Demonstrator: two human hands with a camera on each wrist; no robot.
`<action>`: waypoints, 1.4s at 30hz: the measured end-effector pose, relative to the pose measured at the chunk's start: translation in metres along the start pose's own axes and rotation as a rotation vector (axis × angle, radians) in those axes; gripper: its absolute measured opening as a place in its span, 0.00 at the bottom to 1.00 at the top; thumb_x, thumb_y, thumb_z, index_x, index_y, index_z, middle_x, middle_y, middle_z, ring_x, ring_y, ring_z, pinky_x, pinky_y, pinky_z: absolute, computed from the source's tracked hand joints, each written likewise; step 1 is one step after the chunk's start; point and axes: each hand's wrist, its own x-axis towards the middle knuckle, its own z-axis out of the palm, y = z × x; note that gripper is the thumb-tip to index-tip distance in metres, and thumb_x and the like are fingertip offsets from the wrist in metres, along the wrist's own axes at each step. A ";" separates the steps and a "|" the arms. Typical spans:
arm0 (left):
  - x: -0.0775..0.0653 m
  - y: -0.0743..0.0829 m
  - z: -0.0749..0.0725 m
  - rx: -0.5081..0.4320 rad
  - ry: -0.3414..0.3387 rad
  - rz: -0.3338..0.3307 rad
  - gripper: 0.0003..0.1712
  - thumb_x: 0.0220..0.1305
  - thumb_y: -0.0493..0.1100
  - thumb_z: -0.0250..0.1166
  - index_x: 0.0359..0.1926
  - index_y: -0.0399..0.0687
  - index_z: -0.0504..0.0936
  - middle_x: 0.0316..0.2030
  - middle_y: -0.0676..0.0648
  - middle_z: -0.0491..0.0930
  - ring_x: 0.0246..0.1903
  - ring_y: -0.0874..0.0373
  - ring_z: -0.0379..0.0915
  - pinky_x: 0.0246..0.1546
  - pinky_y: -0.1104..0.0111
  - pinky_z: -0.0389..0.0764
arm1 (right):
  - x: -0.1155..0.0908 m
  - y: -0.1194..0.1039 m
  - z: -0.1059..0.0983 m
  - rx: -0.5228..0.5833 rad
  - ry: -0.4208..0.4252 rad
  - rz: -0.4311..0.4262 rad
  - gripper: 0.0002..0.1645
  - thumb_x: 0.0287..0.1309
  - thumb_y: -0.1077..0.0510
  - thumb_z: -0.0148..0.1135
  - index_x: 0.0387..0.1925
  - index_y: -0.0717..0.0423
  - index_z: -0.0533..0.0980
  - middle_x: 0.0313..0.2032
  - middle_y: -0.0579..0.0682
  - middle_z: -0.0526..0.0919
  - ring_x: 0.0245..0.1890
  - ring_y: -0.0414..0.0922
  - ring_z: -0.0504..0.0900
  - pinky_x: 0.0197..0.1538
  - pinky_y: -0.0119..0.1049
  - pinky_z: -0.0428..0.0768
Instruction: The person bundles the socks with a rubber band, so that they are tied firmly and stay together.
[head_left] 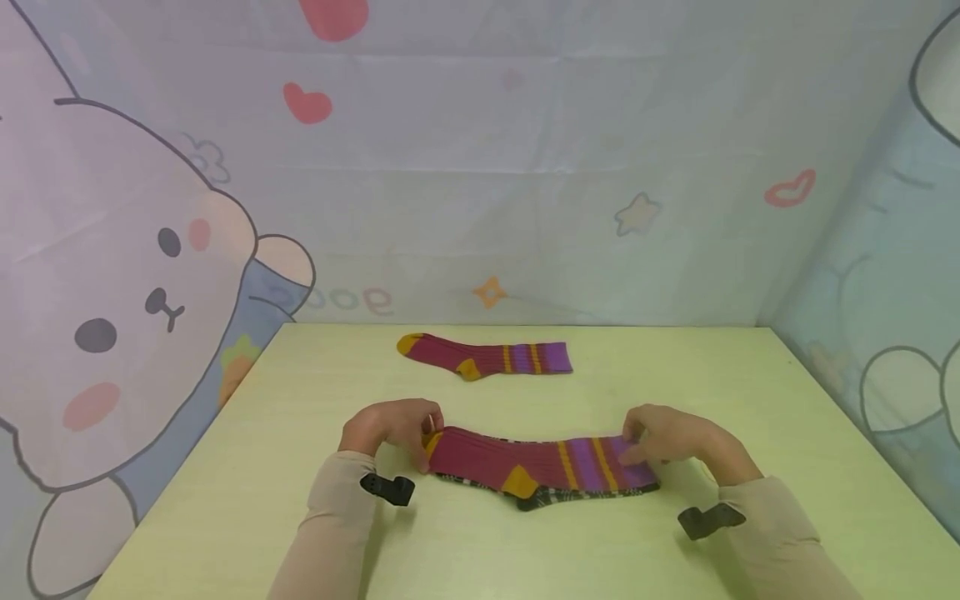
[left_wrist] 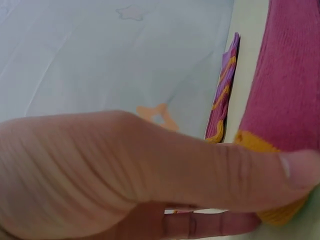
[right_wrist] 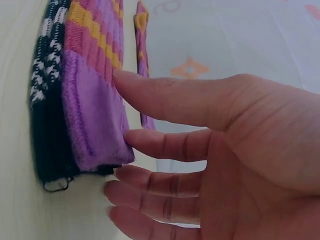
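Head view: the near maroon sock [head_left: 538, 460] lay atop a dark patterned sock [head_left: 592, 497], between your left hand [head_left: 396, 427] and right hand [head_left: 671, 435], long axis left-right, yellow toe [head_left: 433, 442] pointing left. Left wrist: you pinched that toe. Right wrist: your extended fingers [right_wrist: 170, 145] touched the purple cuff [right_wrist: 96, 120], unclenched.

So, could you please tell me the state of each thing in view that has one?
Near maroon sock: lying flat on the dark patterned sock.
Dark patterned sock: mostly covered, a thread loop sticking out at its cuff.
Far maroon sock: lying flat, by itself.
Left hand: pinching the near maroon sock's toe.
Right hand: fingers apart, at the near maroon sock's cuff.
Backdrop: upright, lightly creased.
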 end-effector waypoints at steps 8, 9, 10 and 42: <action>0.003 -0.005 -0.009 -0.049 0.011 0.064 0.24 0.52 0.43 0.79 0.48 0.48 0.78 0.48 0.46 0.78 0.47 0.51 0.74 0.50 0.54 0.75 | 0.009 -0.010 -0.006 -0.046 0.077 -0.022 0.25 0.59 0.52 0.70 0.48 0.68 0.75 0.49 0.63 0.78 0.43 0.54 0.79 0.40 0.47 0.80; 0.003 -0.006 -0.011 -0.054 0.018 0.064 0.24 0.53 0.44 0.79 0.48 0.48 0.78 0.48 0.45 0.78 0.47 0.51 0.74 0.51 0.54 0.75 | 0.011 -0.012 -0.007 -0.048 0.087 -0.025 0.26 0.59 0.52 0.70 0.48 0.68 0.75 0.49 0.64 0.78 0.44 0.55 0.79 0.41 0.48 0.80; 0.004 -0.006 -0.013 -0.059 0.026 0.068 0.23 0.55 0.45 0.78 0.49 0.47 0.79 0.48 0.45 0.78 0.47 0.51 0.74 0.51 0.54 0.75 | 0.014 -0.013 -0.007 -0.053 0.097 -0.032 0.25 0.60 0.52 0.69 0.48 0.68 0.75 0.49 0.64 0.78 0.45 0.57 0.79 0.43 0.49 0.80; 0.076 -0.050 -0.040 -0.184 0.577 0.005 0.21 0.74 0.43 0.59 0.59 0.33 0.72 0.51 0.34 0.77 0.49 0.41 0.74 0.51 0.52 0.76 | 0.127 -0.028 -0.019 -0.103 0.257 -0.056 0.16 0.63 0.57 0.64 0.42 0.69 0.75 0.38 0.58 0.80 0.37 0.51 0.78 0.41 0.44 0.78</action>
